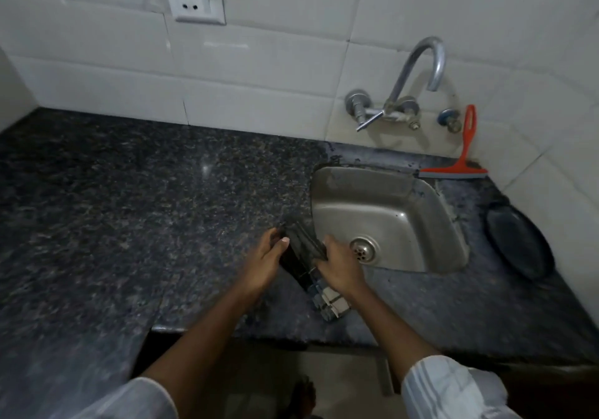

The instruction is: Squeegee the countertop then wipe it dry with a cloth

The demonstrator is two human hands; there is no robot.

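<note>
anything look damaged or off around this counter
Yes. Above the socket a dark gap is open in the tiles, and loose clear film hangs around the plate. A thin dark crack runs down the tile to the countertop. The rim behind the sink looks grimy. The squeegee leans against the wall.

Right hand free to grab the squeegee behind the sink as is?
Probably not yet. The right hand is gripping the cloth together with the left hand. The path over the sink to the orange squeegee looks unobstructed once it lets go.
</note>
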